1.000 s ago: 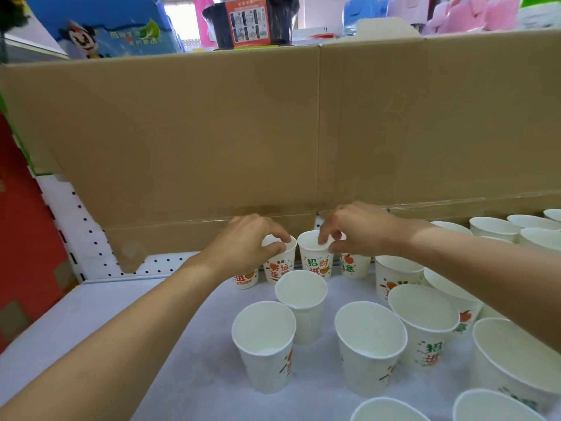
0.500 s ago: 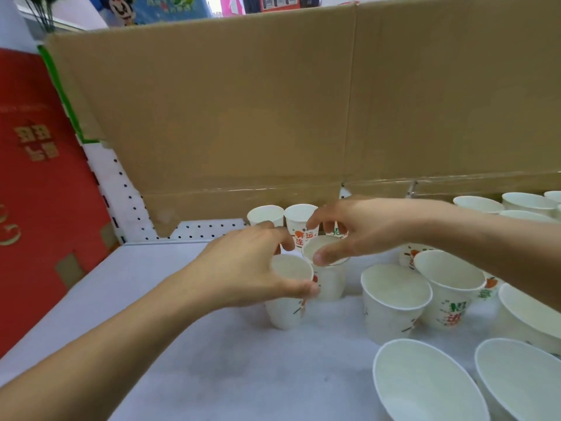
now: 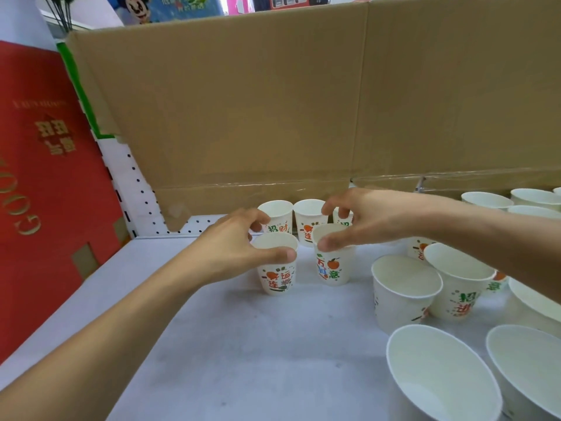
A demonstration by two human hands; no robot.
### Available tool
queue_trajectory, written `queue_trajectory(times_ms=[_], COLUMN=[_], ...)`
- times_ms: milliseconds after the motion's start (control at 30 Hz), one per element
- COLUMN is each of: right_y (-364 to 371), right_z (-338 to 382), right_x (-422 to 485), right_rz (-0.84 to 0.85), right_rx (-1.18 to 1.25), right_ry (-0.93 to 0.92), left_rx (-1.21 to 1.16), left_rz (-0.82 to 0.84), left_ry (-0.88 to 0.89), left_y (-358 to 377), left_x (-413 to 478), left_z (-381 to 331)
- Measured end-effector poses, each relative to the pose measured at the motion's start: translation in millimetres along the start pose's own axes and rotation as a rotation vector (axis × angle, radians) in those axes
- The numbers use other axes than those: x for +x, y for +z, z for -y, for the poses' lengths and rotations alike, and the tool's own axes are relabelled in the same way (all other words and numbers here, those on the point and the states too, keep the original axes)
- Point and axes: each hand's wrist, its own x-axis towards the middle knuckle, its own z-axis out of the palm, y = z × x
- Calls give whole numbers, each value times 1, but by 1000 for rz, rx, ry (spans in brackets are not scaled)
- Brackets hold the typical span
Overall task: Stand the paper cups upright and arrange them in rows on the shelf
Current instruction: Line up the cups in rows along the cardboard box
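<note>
This looks like a shop. A white display shelf (image 3: 243,344) backs onto a perforated pegboard panel (image 3: 135,180) of the kind used in retail racking, partly covered by a flattened cardboard sheet (image 3: 243,101). Many identical printed paper cups (image 3: 403,287) stand on the shelf like stock. A red gift box (image 3: 45,183) with gold lettering stands at the left, and a cartoon-printed package (image 3: 164,7) shows beyond the cardboard.

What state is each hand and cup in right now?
Left hand, gripping front left cup's rim.
Front left cup, upright on shelf.
Right hand, pinching front right cup's rim.
Front right cup, upright on shelf.
Back row cups, upright by cardboard.
Other cups at right, upright, scattered.
</note>
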Motion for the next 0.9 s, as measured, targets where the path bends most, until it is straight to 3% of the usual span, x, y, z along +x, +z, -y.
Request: queue_trajectory(times_ms=[367, 900], right_y=[20, 15], right_z=[9, -1], right_x=[23, 15], right_rz=[-128, -177], right_rx=[42, 189], right_ry=[29, -19], left_rx=[-44, -13], left_rz=[-81, -136], left_ry=[-50, -73], left_y=[9, 15], left_x=[28, 29], left_z=[1, -1])
